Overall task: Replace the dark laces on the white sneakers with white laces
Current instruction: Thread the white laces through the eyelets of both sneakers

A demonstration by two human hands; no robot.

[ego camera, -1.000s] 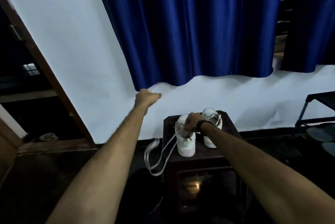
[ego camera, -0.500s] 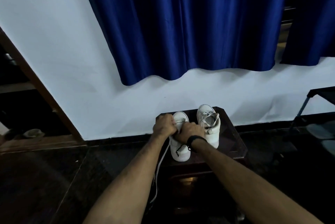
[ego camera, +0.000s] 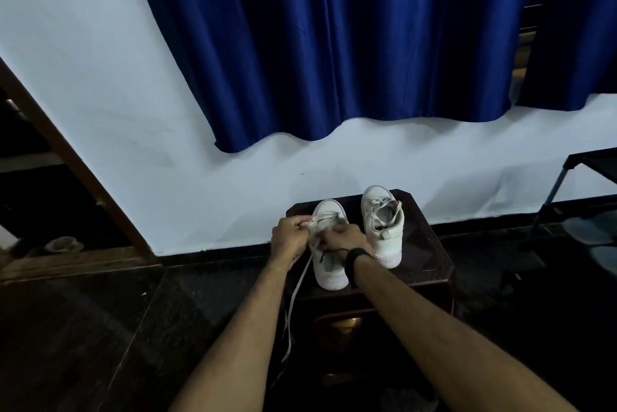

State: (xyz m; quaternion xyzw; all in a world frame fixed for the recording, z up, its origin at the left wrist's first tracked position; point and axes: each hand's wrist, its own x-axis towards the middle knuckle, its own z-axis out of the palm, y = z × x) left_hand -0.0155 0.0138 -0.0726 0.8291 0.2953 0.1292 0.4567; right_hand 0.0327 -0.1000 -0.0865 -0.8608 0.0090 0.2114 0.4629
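Note:
Two white sneakers stand on a small dark wooden stool (ego camera: pixel 430 264). The right sneaker (ego camera: pixel 384 228) carries white laces. Over the left sneaker (ego camera: pixel 330 273) both my hands work. My left hand (ego camera: pixel 289 238) pinches a white lace (ego camera: pixel 293 305) at the shoe's left eyelets; the lace's free end hangs off the stool's left side toward the floor. My right hand (ego camera: pixel 344 239), with a black band on its wrist, rests closed on the shoe's tongue area. A short piece of dark lace (ego camera: pixel 329 253) shows under that hand.
A white wall and a blue curtain (ego camera: pixel 334 44) stand behind the stool. A dark metal rack (ego camera: pixel 574 184) is at the right, a wooden door frame (ego camera: pixel 66 158) at the left. The floor (ego camera: pixel 83 328) is dark and glossy.
My left hand, stretched up and left pulling the white lace a second ago, has come back down to the left sneaker. The camera has tilted down slightly.

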